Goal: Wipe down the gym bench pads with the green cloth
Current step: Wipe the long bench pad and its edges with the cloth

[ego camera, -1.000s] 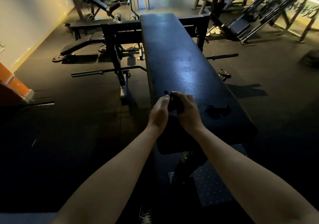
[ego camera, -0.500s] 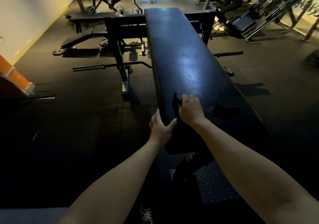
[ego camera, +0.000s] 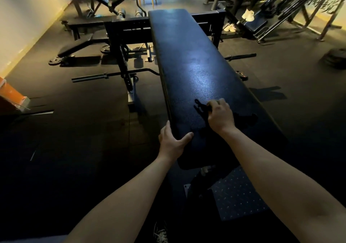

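left hand sits at the near left edge of the long black textured vinyl bench pad, thumb lying on the top face and the fingers dropping over the side, where they go out of sight, so how far they wrap the edge cannot be told. moving right, the small crumpled cloth lies on the pad's near half, looking almost black in this dim light, with a loose tail poking out to the left. right hand covers it, fingers curled round the bunched fabric and pressing it onto the pad. the cloth looks soft, light and limp; it will likely fold and slip unless held gathered in the palm, as it is, with flat pressure. the pad looks firm, slightly glossy and probably slick, while the bench looks heavy enough not to shift.
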A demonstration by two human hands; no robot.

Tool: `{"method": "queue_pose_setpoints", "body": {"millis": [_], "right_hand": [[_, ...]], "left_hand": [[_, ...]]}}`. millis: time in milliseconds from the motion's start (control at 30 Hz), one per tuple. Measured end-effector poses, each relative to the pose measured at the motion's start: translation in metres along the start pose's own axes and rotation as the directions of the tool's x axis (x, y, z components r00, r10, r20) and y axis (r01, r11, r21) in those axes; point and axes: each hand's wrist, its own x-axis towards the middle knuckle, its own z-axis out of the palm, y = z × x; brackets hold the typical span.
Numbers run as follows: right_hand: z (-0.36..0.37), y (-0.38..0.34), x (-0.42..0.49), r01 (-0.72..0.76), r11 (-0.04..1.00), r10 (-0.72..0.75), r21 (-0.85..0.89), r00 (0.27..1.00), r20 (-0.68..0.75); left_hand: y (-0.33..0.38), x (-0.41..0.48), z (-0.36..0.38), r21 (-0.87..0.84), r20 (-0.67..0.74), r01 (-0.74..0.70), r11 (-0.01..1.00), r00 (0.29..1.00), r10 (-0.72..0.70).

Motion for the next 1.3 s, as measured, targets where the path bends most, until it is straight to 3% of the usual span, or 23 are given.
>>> {"method": "queue_pose_setpoints", "body": {"millis": [67,133,200,300,333,400,467,600,700,800,867,933,1067,1167,1300], "right_hand": [[0.005,-0.008,-0.001,-0.065,0.998,0.065,0.003,0.998,-0.019],[0.011,-0.029,-0.002,-0.031,0.999,0.03,0.043,0.999,0.044],[0.017,-0.058,-0.007,0.113,0.986,-0.132,0.119,0.978,0.162],[0.018,-0.093,-0.021,0.327,0.922,-0.381,0.209,0.861,0.336],[0.017,-0.094,-0.023,0.356,0.906,-0.418,0.228,0.835,0.357],[0.013,-0.081,-0.024,0.377,0.885,-0.452,0.272,0.836,0.312],[0.007,-0.055,-0.021,0.349,0.894,-0.416,0.282,0.881,0.226],[-0.011,0.005,-0.013,0.137,0.971,-0.155,0.195,0.985,0.08],[-0.026,0.037,-0.011,-0.028,0.993,0.027,0.116,1.0,0.012],[-0.024,0.026,-0.012,-0.107,0.988,0.108,0.108,0.994,0.0],[-0.018,0.001,-0.015,-0.063,0.979,0.056,0.196,0.998,0.042],[-0.012,-0.026,-0.018,0.063,0.966,-0.098,0.252,0.987,0.127],[-0.01,-0.047,-0.021,0.287,0.916,-0.359,0.28,0.899,0.252],[-0.003,-0.027,-0.023,0.327,0.918,-0.372,0.222,0.906,0.204],[-0.002,-0.006,-0.027,0.339,0.922,-0.36,0.186,0.928,0.094]], "left_hand": [[0.003,-0.002,-0.002,0.012,0.014,-0.002,1.0,1.0,0.001],[0.002,-0.001,-0.001,0.027,0.013,0.005,1.0,1.0,-0.005],[0.005,-0.003,-0.002,0.036,0.012,0.031,0.999,0.999,-0.032],[0.001,0.002,-0.002,0.027,0.053,0.052,0.998,0.997,-0.054],[0.0,0.002,-0.001,0.095,0.067,0.006,0.995,0.998,-0.012],[0.0,0.003,-0.001,0.046,0.03,0.041,0.998,0.999,-0.043],[0.001,0.001,-0.001,0.044,0.006,0.034,0.998,0.999,-0.034],[0.004,-0.003,-0.001,0.094,-0.004,-0.02,0.995,1.0,0.02],[0.004,-0.003,-0.001,0.092,-0.012,-0.039,0.995,0.999,0.04],[0.005,-0.003,0.0,0.103,-0.012,-0.037,0.994,0.999,0.039],[0.007,-0.003,0.002,0.133,-0.022,-0.058,0.989,0.998,0.061],[0.007,-0.002,0.001,0.183,-0.02,-0.091,0.979,0.995,0.096],[0.015,0.005,0.0,0.281,-0.019,-0.145,0.949,0.988,0.156],[0.042,0.014,0.006,0.394,-0.058,-0.186,0.9,0.972,0.226],[0.07,0.027,0.019,0.445,0.056,-0.278,0.851,0.957,0.283]]}}
